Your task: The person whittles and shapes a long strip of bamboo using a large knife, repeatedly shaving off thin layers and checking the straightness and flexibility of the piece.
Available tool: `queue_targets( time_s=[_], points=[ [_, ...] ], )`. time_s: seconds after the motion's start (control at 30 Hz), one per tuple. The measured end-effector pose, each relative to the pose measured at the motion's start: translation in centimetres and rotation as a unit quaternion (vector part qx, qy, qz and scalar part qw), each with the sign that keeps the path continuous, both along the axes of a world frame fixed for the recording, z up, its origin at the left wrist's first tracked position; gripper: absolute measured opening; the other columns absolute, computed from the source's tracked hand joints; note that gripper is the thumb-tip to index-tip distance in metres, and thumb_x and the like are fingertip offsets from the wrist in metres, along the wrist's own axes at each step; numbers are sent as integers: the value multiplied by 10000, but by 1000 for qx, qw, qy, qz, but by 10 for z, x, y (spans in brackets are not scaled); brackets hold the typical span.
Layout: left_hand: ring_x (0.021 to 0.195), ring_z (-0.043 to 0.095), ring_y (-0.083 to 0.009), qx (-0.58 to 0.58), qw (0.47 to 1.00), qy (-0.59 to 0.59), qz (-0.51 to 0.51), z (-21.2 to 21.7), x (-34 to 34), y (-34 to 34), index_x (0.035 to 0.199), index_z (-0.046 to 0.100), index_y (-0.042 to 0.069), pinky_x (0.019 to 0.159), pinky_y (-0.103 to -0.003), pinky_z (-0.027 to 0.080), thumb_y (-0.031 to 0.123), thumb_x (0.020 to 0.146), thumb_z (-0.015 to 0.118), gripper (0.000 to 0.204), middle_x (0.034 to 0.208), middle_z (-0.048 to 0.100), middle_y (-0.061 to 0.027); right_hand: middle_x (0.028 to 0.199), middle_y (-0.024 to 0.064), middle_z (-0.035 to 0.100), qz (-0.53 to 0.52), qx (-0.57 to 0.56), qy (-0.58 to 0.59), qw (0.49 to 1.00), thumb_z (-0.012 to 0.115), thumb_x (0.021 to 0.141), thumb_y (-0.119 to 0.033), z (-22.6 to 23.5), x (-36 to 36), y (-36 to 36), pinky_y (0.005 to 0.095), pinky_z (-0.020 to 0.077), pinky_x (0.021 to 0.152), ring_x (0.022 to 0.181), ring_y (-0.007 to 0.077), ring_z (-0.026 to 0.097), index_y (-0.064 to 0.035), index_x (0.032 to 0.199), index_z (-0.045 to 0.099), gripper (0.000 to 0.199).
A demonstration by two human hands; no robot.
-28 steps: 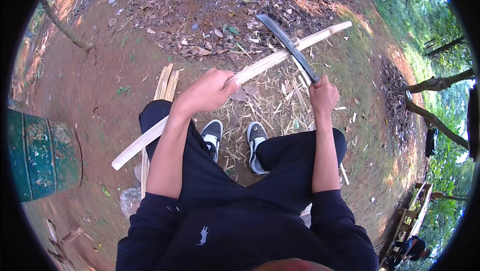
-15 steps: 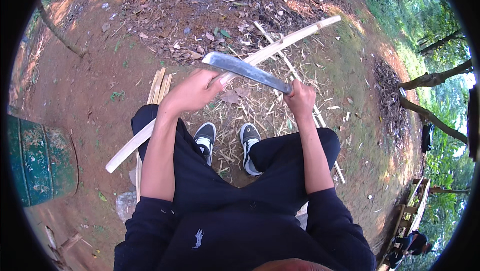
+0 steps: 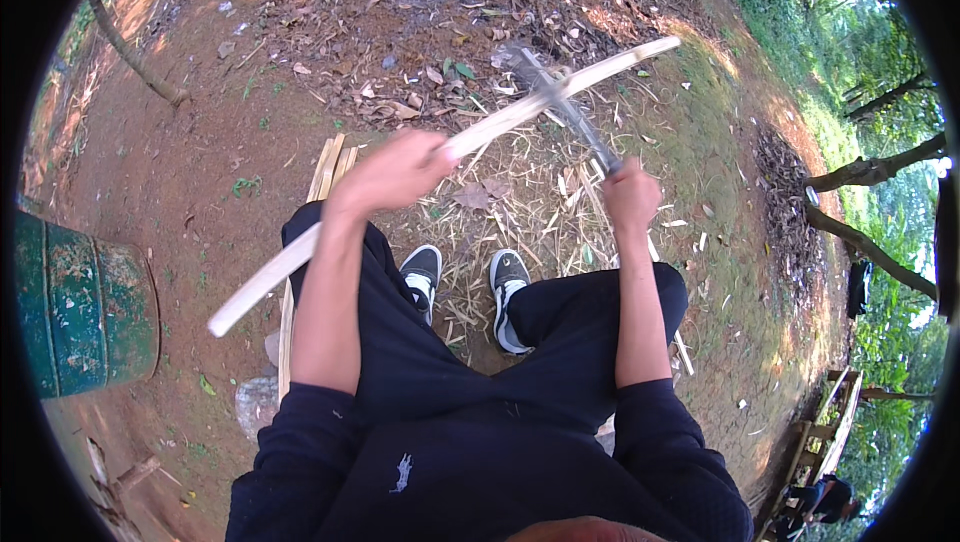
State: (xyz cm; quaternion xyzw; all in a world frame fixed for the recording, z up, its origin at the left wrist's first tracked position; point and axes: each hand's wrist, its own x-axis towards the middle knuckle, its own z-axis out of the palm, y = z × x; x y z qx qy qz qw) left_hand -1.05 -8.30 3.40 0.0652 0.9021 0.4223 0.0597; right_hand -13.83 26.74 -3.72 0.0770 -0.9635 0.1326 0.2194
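Observation:
I sit over bare ground with my legs apart. My left hand (image 3: 388, 175) grips a long pale bamboo strip (image 3: 520, 110) near its middle; the strip runs from lower left beside my left knee up to the right. My right hand (image 3: 630, 195) is closed on the handle of a large dark knife (image 3: 560, 102), whose blurred blade points up and left and crosses the strip about where blade and strip meet. Both forearms are bare below pushed-up dark sleeves.
Bamboo shavings and dry leaves (image 3: 520, 212) litter the ground around my black shoes (image 3: 508, 282). Several split bamboo slats (image 3: 325, 167) lie left of my left leg. A green metal drum (image 3: 80, 307) stands at far left. Tree trunks (image 3: 870, 172) at right.
The knife swung from lying flat over the strip near my left hand up to the right, its blade now crossing the strip farther along. The strip's far end tilted slightly.

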Motion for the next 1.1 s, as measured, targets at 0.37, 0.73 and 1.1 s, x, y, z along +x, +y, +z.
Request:
queue_targets(
  time_s=[0.37, 0.73, 1.1],
  points=[
    [565, 525, -155, 20, 1000, -4, 1, -1, 3, 18, 881, 645, -33, 542, -360, 424, 216, 966, 579, 271, 613, 565, -77, 571, 135, 599, 177, 19, 84, 980, 673, 791, -127, -8, 38, -42, 451, 496, 502, 506, 310, 626, -54, 726, 561, 148],
    [552, 533, -156, -1, 999, -24, -42, -11, 6, 21, 887, 637, -36, 544, -359, 434, 231, 1007, 545, 307, 603, 568, -73, 564, 166, 626, 14, -15, 14, 1000, 645, 856, -191, -4, 12, -19, 477, 519, 520, 532, 358, 651, -52, 735, 585, 193],
    [553, 530, -188, 30, 999, -10, -44, -18, 3, 42, 885, 623, -45, 549, -374, 426, 230, 1005, 551, 308, 616, 571, -105, 640, 158, 635, 178, -22, 28, 983, 660, 731, -117, -3, 63, -76, 464, 504, 494, 546, 343, 646, -55, 752, 526, 149]
  ],
)
